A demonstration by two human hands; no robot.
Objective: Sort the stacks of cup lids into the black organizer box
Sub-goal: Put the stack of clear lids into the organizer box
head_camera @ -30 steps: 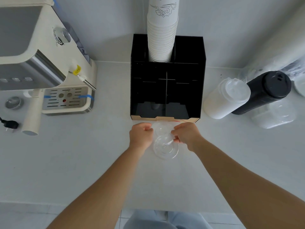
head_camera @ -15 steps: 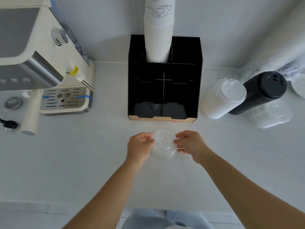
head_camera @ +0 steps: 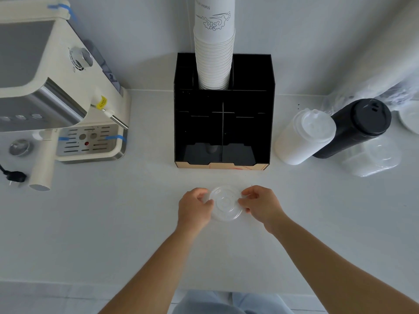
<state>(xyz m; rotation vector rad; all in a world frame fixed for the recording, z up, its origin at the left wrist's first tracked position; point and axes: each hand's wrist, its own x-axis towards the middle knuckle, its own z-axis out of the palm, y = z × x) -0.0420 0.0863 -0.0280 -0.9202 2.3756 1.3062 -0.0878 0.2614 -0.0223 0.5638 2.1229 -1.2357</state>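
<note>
A small stack of clear plastic cup lids [head_camera: 225,203] is held between both hands just above the white counter, in front of the black organizer box [head_camera: 271,123]. My left hand [head_camera: 195,207] pinches its left rim and my right hand [head_camera: 260,206] pinches its right rim. The organizer's front compartments look bare; a tall stack of white paper cups [head_camera: 214,53] stands in its back slot. Right of the box lie a stack of white lids [head_camera: 303,137], a stack of black lids [head_camera: 356,128] and a bagged stack of clear lids [head_camera: 371,159].
A cream espresso machine [head_camera: 56,98] with its drip tray [head_camera: 88,141] stands at the left, with a portafilter [head_camera: 42,164] and a black plug [head_camera: 13,176] beside it. Plastic wrapping and a white dish [head_camera: 410,118] sit at the far right. The counter's front edge runs below my forearms.
Both hands drew back from the organizer's front toward me, carrying the clear lids, which now face flat up between my fingertips.
</note>
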